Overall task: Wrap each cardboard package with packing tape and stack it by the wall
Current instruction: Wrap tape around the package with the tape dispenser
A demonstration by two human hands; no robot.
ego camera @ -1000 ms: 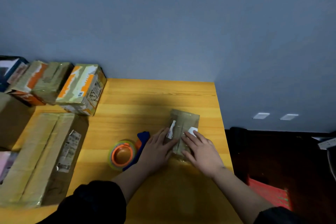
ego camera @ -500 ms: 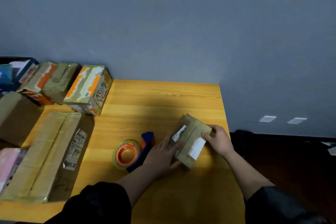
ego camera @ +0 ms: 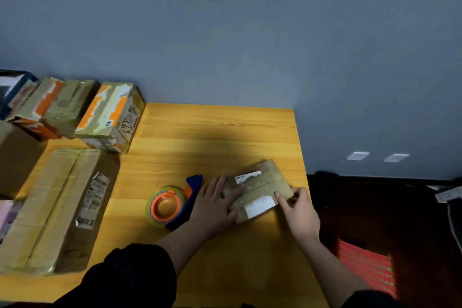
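A small flat cardboard package [ego camera: 260,187] with two white labels lies on the wooden table [ego camera: 215,132], turned almost crosswise near the right edge. My left hand [ego camera: 212,205] presses flat on its left end with straight fingers. At the package's right corner, my right hand [ego camera: 298,210] pinches the edge between finger and thumb. A tape dispenser [ego camera: 172,204] with an orange core, a yellowish roll and a blue handle lies just left of my left hand.
Several taped boxes [ego camera: 110,117] with orange patches stand in a row by the blue wall at the back left. A long cardboard box [ego camera: 57,207] lies at the table's left front. Dark floor and a red mat [ego camera: 367,265] are to the right.
The package has been turned clockwise from lengthwise to nearly crosswise. My right hand moved from its top to its right corner; my left hand stayed on its left end.
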